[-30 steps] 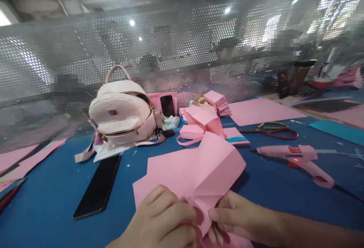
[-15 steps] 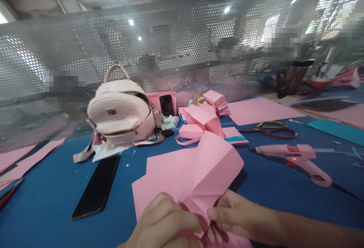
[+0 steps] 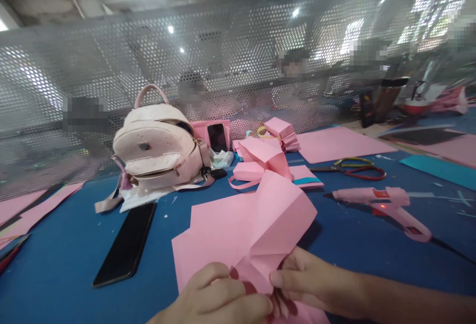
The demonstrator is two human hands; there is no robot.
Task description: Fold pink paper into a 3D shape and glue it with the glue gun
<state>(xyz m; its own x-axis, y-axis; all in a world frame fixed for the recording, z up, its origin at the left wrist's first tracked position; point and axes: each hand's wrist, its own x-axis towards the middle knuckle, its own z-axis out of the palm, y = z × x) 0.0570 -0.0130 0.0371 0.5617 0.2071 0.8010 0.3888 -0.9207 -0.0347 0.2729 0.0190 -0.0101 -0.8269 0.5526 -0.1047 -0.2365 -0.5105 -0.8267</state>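
A folded pink paper piece (image 3: 284,210) stands tilted up at the front centre, its creased lower end between my two hands. My left hand (image 3: 223,297) is closed over that lower end, its fingers curled and the tips partly hidden. From the right, my right hand (image 3: 297,277) pinches the same paper with thumb and fingers. Flat pink sheets (image 3: 213,227) lie beneath it on the blue table. Further right rests a pink glue gun (image 3: 386,207), its small red light lit. Behind that are scissors (image 3: 359,168) with red and yellow handles.
A pale backpack (image 3: 156,145) stands at the back left, a black phone (image 3: 126,244) before it. Folded pink paper pieces (image 3: 266,158) sit behind my hands. A perforated metal screen (image 3: 230,66) spans the back, with blurred people beyond. A teal strip (image 3: 442,173) lies far right.
My left hand has shifted slightly, its fingers reaching further right along the lower end of the paper. My right hand keeps its pinch nearly in place.
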